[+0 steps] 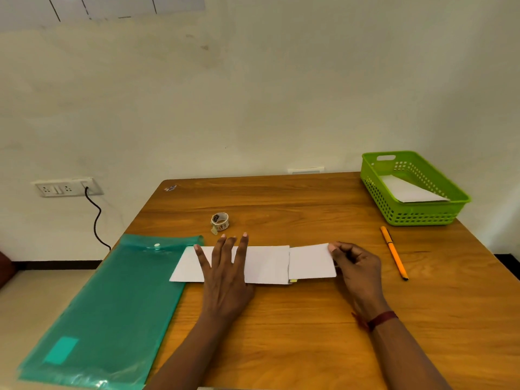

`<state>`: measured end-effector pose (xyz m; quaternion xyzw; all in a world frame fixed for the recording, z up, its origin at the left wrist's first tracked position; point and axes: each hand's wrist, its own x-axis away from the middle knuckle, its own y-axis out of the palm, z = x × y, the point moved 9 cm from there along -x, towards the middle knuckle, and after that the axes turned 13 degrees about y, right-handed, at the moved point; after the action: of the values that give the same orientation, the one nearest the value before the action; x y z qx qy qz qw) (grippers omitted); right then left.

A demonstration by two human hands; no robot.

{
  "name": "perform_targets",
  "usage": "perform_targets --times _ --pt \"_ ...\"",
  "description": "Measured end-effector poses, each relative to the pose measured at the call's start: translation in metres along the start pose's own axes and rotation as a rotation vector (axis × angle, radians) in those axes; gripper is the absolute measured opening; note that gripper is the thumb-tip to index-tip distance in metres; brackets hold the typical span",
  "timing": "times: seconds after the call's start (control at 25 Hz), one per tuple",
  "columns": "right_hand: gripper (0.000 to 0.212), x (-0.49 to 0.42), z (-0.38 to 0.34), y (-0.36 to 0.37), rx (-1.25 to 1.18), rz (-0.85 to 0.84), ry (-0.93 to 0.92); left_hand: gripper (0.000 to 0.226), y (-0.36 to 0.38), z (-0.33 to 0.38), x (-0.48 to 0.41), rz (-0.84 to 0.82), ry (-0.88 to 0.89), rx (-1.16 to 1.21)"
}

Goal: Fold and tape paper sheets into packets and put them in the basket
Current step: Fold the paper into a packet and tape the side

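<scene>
The paper (267, 263) at mid-frame looks light and floppy — left hand (225, 268) pins it flat-fingered, right hand (357, 266) pinches its right flap's edge.

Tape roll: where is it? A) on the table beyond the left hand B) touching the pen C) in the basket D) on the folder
A: the tape roll sits on the table, just past the fingertips of the left hand.

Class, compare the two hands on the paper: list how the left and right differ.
The left hand lies flat with fingers spread, pressing the paper sheet; the right hand curls, pinching the sheet's right end. The right wrist wears a dark red band; the left is bare. Both touch the paper.
</scene>
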<state>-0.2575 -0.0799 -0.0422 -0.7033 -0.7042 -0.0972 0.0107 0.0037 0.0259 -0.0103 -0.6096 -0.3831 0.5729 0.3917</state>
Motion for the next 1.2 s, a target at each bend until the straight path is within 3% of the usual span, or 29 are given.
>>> perform_targets --times 0.12,0.4,0.6,0.8,1.2 --pt "0.011 0.001 0.007 0.015 0.094 -0.135 0.023 0.111 0.009 0.004 -0.003 -0.068 0.06 -0.005" --pt "0.033 0.014 -0.006 0.025 0.158 -0.24 -0.042 0.093 0.024 0.002 -0.008 -0.175 0.075 0.066" --pt "0.046 0.009 -0.01 0.019 0.176 -0.185 -0.104 0.102 0.023 -0.001 -0.016 -0.278 0.131 0.109" --pt "0.036 0.003 -0.007 0.008 0.122 -0.093 -0.077 0.115 0.018 -0.011 -0.026 -0.389 0.189 0.268" --pt "0.013 0.004 0.001 0.007 0.085 -0.065 -0.009 0.112 0.012 0.023 -0.037 -0.3 0.184 0.181"
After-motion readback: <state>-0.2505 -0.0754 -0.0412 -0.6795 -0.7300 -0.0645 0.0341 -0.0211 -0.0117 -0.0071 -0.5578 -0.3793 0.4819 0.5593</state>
